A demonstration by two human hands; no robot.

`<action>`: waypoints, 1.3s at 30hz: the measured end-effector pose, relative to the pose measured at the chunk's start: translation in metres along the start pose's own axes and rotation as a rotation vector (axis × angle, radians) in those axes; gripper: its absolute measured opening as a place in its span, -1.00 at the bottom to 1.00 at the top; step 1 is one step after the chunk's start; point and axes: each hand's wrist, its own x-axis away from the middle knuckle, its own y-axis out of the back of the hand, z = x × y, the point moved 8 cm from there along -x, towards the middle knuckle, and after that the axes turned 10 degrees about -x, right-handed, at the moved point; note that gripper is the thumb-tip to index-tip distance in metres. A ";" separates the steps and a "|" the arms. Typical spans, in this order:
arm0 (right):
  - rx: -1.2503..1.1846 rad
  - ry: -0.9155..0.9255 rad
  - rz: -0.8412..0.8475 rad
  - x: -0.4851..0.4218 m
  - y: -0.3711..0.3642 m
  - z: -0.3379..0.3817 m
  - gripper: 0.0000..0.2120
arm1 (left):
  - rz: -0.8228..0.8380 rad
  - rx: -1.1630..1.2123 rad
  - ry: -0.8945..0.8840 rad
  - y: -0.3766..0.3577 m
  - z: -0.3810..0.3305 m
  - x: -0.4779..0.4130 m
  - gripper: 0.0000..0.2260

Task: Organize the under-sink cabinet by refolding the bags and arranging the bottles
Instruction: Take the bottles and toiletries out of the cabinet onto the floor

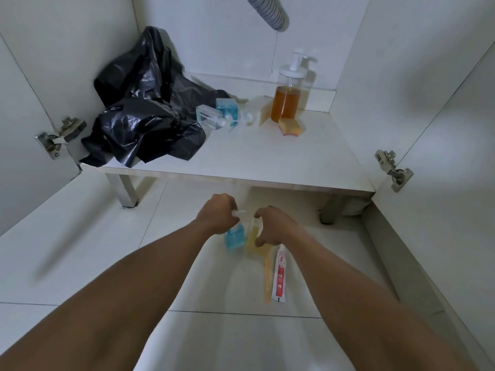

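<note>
Left hand point(217, 213) gripping blurred, seemingly blue bottle point(235, 239)

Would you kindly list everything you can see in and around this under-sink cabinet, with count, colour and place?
bin bags: a crumpled heap, count unclear, black, back left of cabinet floor
blue bottles on shelf: two, clear with blue liquid, lying beside the bags
clear bottle: one, nearly colourless, lying right of them
pump bottle: one, amber liquid, white pump, upright at the back
sponge: one, yellow, in front of the pump bottle
drain hose: one, grey, top centre
hinges: two, metal, one on each side
toothpaste tube: one, white and red, on floor tiles
toothbrush: one, yellow, left of the tube
left hand: holds a blue bottle
right hand: holds a yellow bottle
</note>
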 end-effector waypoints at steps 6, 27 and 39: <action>0.084 0.048 0.011 -0.018 -0.032 -0.010 -0.25 | -0.060 0.047 0.121 -0.020 0.029 -0.007 -0.75; 0.068 0.125 -0.130 -0.009 0.042 0.023 -0.64 | 0.031 -0.018 0.036 0.011 0.007 -0.009 -0.46; 0.029 0.198 -0.374 -0.036 0.180 0.076 -0.62 | -0.187 -0.220 -0.047 0.164 -0.026 -0.055 -0.61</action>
